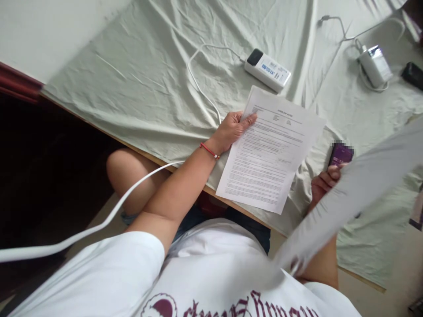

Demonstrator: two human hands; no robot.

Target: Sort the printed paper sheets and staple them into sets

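My left hand (235,128) grips the left edge of a stack of printed sheets (264,154), thumb on top and fingers underneath. Small black text covers the top page, which is held above the cloth near the table's front edge. On the right, my right hand (325,180) has its fingers curled at a second paper sheet (350,189). That sheet is raised, tilted and smeared by motion, and it hides part of the hand and forearm. Just beyond those fingers is a phone (342,154) with a purple lit screen.
A pale green wrinkled cloth (148,88) covers the table. Behind the papers lies a white power bank (267,70) with a white cable (194,72). A white charger-like device (375,66) with a cable and a dark object (413,75) sit farther right.
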